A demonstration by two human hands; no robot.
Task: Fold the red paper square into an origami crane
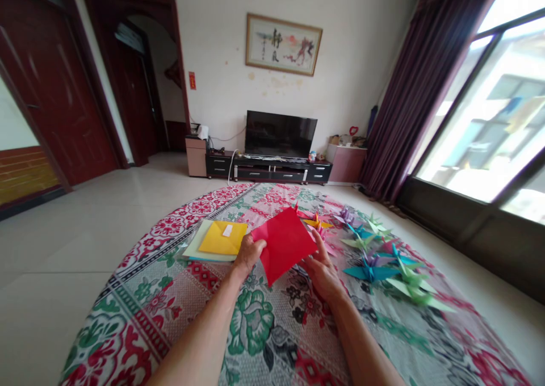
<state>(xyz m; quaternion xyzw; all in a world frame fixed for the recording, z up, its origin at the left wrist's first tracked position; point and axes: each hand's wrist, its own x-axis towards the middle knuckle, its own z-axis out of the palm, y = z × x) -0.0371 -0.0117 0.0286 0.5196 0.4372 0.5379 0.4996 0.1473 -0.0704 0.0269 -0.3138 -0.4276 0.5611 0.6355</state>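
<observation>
A square sheet of red paper (286,244) is held up over the table, tilted, with a faint crease near its left corner. My left hand (250,254) pinches that left corner, thumb on top and fingers beneath. At the right corner, my right hand (321,267) has its fingers around the paper's edge, partly behind the sheet. Just left of my left hand lies a stack of coloured paper, a yellow sheet (217,238) with a small white label on top and a pale green sheet (196,244) under it. Folded paper cranes, such as a blue crane (372,269), stand beyond my right hand.
A patterned floral cloth (179,312) covers the round table. Several more cranes, including a green crane (412,286) and an orange crane (317,222), spread along its right side. Past the table stand a television (281,134) and a low black cabinet (272,171).
</observation>
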